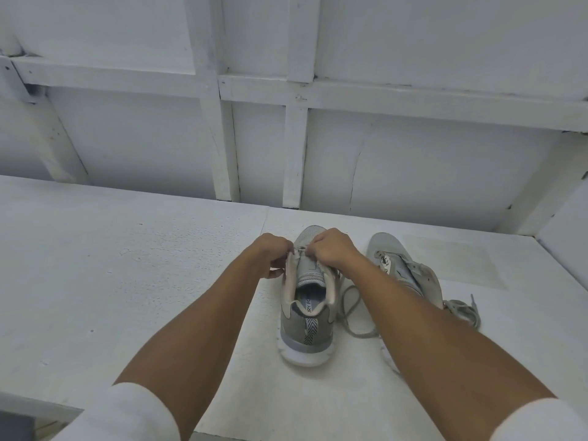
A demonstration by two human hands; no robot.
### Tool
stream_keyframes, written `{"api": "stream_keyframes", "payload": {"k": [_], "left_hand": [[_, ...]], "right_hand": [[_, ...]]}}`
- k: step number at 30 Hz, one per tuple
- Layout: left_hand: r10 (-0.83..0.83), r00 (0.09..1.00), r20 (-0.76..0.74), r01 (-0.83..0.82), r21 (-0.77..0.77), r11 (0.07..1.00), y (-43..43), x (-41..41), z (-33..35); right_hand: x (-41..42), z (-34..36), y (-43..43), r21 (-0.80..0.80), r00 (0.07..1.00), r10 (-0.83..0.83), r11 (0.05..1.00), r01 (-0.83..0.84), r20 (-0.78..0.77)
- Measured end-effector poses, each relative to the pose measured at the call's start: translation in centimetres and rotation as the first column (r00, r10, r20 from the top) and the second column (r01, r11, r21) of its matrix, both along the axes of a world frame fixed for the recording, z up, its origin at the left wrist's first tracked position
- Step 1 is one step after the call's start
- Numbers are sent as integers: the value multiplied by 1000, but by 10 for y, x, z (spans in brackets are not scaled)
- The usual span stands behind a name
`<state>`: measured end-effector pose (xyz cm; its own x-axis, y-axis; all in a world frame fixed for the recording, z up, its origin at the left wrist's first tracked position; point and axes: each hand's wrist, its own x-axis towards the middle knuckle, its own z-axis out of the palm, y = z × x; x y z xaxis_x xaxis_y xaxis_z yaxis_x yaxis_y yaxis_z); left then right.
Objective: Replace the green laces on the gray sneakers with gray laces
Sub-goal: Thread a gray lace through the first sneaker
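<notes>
The white tabletop (pixel 127 281) carries both gray sneakers side by side, well inside its far edge. The nearer sneaker (pixel 307 329) stands upright with its heel toward the person and its toe pointing away, so its long axis runs straight out between the two forearms. The second sneaker (pixel 410 272) lies just to its right, partly behind the right forearm, with a loose heap of lace (pixel 461 308) by its heel.

Both hands meet at the far end of the nearer sneaker's eyelet rows, close behind the toe. The left hand (pixel 272 249) sits on the left row, its fingers curled and gripping the edge of the eyelet flap. The right hand (pixel 334 249) sits on the right row, fingers curled tight and pinching the lace (pixel 348 310). A short taut strand crosses between the hands, and the slack drops off the right side and loops on the tabletop between the shoes.

That lace looks gray, not green, so this is probably rethreading at the lowest eyelets. The free length lies to the right, so the right hand is better placed to draw it. The next crossings run from the toe toward the person.
</notes>
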<state>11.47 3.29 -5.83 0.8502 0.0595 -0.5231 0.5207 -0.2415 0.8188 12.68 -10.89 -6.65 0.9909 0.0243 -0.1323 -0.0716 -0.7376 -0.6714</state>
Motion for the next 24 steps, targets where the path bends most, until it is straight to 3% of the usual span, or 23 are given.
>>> {"api": "stream_keyframes", "payload": {"k": [11, 24], "left_hand": [[8, 1000, -4, -8, -15, 1000, 0, -1, 0], [15, 993, 114, -18, 21, 1000, -7, 3, -10]], "right_hand": [[1, -1, 5, -125, 999, 29, 992, -26, 24], [-1, 3, 15, -271, 998, 13, 963, 3, 55]]}}
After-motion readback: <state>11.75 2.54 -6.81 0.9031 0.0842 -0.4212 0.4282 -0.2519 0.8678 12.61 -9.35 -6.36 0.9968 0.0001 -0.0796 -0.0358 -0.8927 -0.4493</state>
